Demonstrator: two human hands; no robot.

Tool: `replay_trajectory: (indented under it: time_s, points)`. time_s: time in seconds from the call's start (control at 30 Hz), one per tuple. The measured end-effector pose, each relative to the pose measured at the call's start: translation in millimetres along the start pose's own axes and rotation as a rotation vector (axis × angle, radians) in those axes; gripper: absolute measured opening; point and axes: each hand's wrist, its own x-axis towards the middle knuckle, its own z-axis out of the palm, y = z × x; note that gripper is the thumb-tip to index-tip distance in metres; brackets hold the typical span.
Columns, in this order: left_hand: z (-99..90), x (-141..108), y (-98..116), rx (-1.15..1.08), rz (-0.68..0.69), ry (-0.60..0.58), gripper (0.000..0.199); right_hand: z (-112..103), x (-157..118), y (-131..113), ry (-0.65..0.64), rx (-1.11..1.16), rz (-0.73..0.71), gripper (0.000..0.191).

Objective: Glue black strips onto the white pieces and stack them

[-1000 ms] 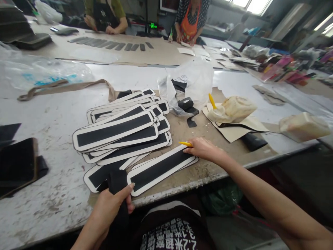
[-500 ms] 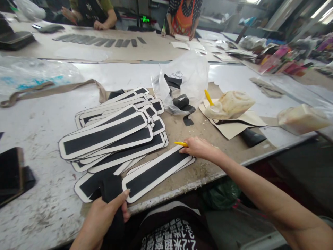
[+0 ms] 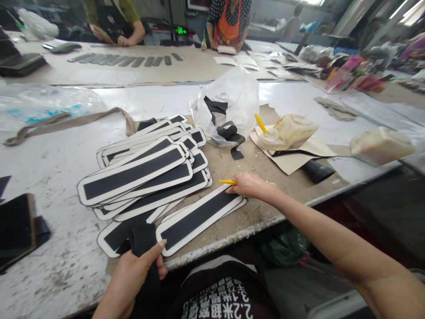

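Appar. steadying white-bordered panel on table nr front edge, pinching blk strip w/ L fingers, yel. stick w/ R fingers, prob. calling next for firm hold, both ends.

White bench, scuffed & stained, is carrying a brown sheet, w/ heaped blk/white panels lying partly over it. L of sheet: tan strap is trailing, clear plastic is spreading farther back, dk flat piece is lying nearer front. R of sheet: whitish jug is resting.

Stained white table — green sign glowing beyond.
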Motion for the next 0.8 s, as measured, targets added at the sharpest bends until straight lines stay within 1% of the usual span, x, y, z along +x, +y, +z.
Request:
replay_trajectory:
  time_s: [0.1, 0.23, 0.33, 0.5, 0.67, 0.73, 0.8]
  points:
    - [1.3, -2, 0, -0.025, 0.014, 0.007, 0.048, 0, -3, 3, 0.053, -0.019, 0.027, 0.042]
    - [1.5, -2, -3, -0.076, 0.036, 0.014, 0.042, 2, -13, 15, 0.132, -0.021, 0.059, 0.034]
    - [0.4, -4, -3, -0.139, 0.032, 0.007, 0.041, 7, -22, 22, 0.194, -0.012, 0.073, 0.033]
    - [-3.7, -6, -6, -0.25, 0.028, 0.03, 0.042, 15, -32, 26, 0.233, 0.028, 0.044, 0.033]
    - [-10.5, -8, -13, -0.392, 0.111, -0.03, 0.042, 21, -36, 23, 0.262, 0.078, -0.02, 0.033]
    - [-14.3, -11, -14, -0.451, 0.121, -0.053, 0.043, 24, -37, 21, 0.279, 0.135, -0.052, 0.038]
    - [-18.6, -15, -15, -0.483, 0.133, -0.064, 0.043, 28, -38, 18, 0.24, 0.316, -0.071, 0.045]
